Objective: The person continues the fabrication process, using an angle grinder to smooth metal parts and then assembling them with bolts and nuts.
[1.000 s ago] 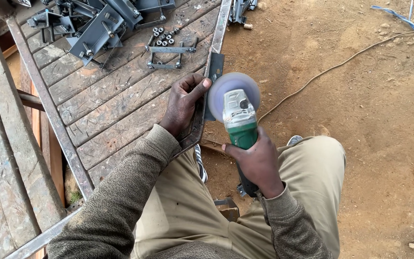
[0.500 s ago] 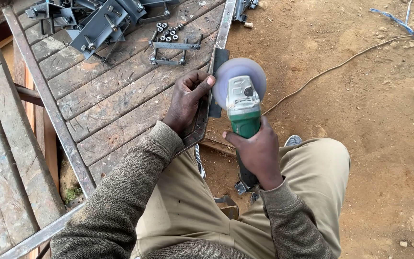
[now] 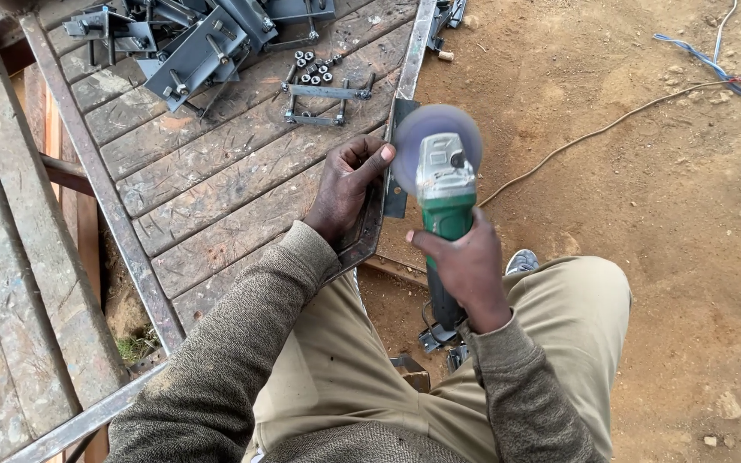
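Because the work happens out of doors, the widest thing in view is the bare dirt ground [image 3: 645,214], reddish brown and strewn with small stones, with a thin cable [image 3: 593,133] trailing across it toward a tangle of blue wire [image 3: 713,69] near the top edge. Next in size comes the plank table [image 3: 216,189], weathered grey boards set in a welded steel frame [image 3: 96,180], its rim bar [image 3: 412,43] running along the side that meets the dirt. The person stands at that edge, khaki trousers [image 3: 559,343] and a grey shoe [image 3: 521,260] below, so that both arms reach the rim without leaning. Far up the boards lies a heap of dark steel brackets [image 3: 199,47], and just beside it a small ladder-like bracket [image 3: 323,94] with a cluster of nuts [image 3: 315,64], all well apart from the cutting. The right hand [image 3: 465,266] is wrapped tight around the body of a green angle grinder [image 3: 446,197], holding it upright so that the blurred, spinning disc [image 3: 435,141] sits against a flat steel plate [image 3: 394,189] fixed on the frame's edge. The left hand [image 3: 349,184] is curled over that same edge just beside the plate, fingers folded and thumb stretched toward the disc, seemingly steadying the metal while keeping clear of the wheel
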